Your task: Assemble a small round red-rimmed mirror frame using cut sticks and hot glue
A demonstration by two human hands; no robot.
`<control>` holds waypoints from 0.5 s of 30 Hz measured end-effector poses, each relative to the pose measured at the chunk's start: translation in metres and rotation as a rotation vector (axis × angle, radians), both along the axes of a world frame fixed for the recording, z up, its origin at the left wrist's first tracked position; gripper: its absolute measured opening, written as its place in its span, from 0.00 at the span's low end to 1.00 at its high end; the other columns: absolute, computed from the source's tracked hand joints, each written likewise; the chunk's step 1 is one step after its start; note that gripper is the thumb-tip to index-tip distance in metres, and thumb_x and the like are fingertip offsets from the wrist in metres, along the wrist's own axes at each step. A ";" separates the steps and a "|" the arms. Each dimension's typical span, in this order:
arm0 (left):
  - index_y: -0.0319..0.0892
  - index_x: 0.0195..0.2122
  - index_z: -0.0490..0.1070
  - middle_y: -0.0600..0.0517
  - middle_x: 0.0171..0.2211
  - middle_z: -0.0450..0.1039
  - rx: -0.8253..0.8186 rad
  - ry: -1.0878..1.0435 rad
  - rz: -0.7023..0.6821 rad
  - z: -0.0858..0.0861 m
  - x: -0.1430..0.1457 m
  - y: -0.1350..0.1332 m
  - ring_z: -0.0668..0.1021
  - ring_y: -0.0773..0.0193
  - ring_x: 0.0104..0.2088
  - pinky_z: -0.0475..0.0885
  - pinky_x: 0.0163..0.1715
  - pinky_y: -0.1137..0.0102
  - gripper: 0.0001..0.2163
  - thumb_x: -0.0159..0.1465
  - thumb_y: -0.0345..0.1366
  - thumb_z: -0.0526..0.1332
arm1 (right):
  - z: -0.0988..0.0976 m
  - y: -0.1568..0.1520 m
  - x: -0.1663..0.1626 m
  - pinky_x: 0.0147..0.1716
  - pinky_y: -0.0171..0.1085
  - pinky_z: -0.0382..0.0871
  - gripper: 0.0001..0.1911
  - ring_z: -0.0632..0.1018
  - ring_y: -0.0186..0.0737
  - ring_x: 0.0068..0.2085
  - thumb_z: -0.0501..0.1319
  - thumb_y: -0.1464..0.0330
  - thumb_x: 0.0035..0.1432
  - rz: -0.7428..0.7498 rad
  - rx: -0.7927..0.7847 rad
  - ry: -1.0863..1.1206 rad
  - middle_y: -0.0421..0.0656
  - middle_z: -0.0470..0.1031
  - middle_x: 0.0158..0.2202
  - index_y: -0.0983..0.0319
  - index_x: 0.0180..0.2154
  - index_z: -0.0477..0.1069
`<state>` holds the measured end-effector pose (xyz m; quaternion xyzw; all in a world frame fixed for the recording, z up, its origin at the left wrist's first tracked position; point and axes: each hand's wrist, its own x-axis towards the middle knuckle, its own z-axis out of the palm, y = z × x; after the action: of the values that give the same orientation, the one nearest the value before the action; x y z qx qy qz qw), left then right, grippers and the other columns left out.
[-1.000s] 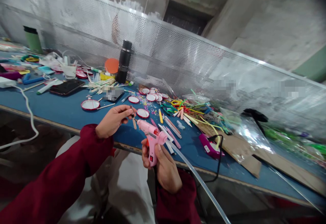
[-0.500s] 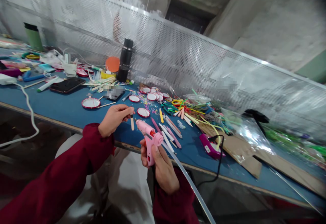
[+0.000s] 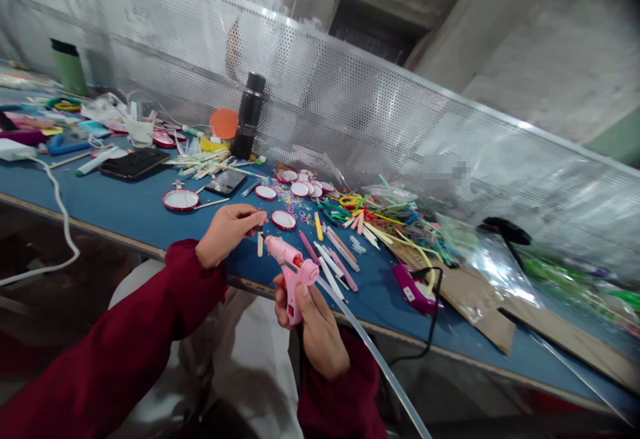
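My left hand (image 3: 229, 231) pinches a short wooden craft stick (image 3: 260, 244) by its upper end, and the stick hangs down over the table edge area. My right hand (image 3: 317, 332) is wrapped round the handle of a pink hot glue gun (image 3: 287, 252). The gun's nozzle points up and left, close beside the stick; I cannot tell whether it touches. A long clear glue stick (image 3: 373, 352) runs out of the gun's back towards the lower right. Just beyond the nozzle lies a round white lid with a red rim (image 3: 283, 220).
Markers (image 3: 334, 260) lie right of the gun. A purple device with a black cord (image 3: 414, 287) sits farther right. Behind are more round lids (image 3: 300, 188), a black bottle (image 3: 249, 118), a phone (image 3: 134, 164) and wooden sticks (image 3: 200, 162). A perforated metal panel (image 3: 325, 106) backs the blue table (image 3: 125, 206).
The glue gun has shifted slightly left, its nozzle nearer the craft stick. My left hand keeps its pinch on the stick. The view has turned a little.
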<state>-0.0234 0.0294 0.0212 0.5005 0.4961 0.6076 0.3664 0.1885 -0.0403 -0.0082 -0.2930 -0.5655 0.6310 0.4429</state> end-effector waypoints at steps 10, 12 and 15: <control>0.39 0.28 0.78 0.54 0.20 0.69 0.016 0.040 0.005 0.000 -0.001 0.000 0.67 0.69 0.21 0.58 0.20 0.74 0.16 0.55 0.49 0.66 | 0.001 0.001 0.000 0.25 0.33 0.57 0.24 0.70 0.30 0.26 0.55 0.49 0.66 -0.009 0.012 -0.036 0.42 0.70 0.32 0.63 0.44 0.74; 0.39 0.28 0.78 0.54 0.19 0.69 0.018 0.045 0.009 -0.001 -0.001 0.000 0.67 0.69 0.21 0.58 0.21 0.74 0.16 0.55 0.49 0.66 | 0.001 0.002 0.000 0.25 0.33 0.57 0.25 0.70 0.30 0.26 0.55 0.48 0.66 -0.013 0.013 -0.042 0.42 0.70 0.32 0.63 0.44 0.74; 0.39 0.27 0.78 0.54 0.19 0.68 0.025 0.054 0.012 -0.001 -0.001 -0.001 0.67 0.69 0.21 0.58 0.21 0.74 0.16 0.55 0.49 0.66 | 0.000 0.001 0.001 0.24 0.33 0.57 0.26 0.70 0.30 0.26 0.55 0.48 0.66 -0.015 0.026 -0.054 0.42 0.70 0.32 0.63 0.45 0.74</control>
<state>-0.0246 0.0289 0.0200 0.5184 0.5011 0.6021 0.3430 0.1895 -0.0390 -0.0081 -0.3085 -0.5831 0.6120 0.4362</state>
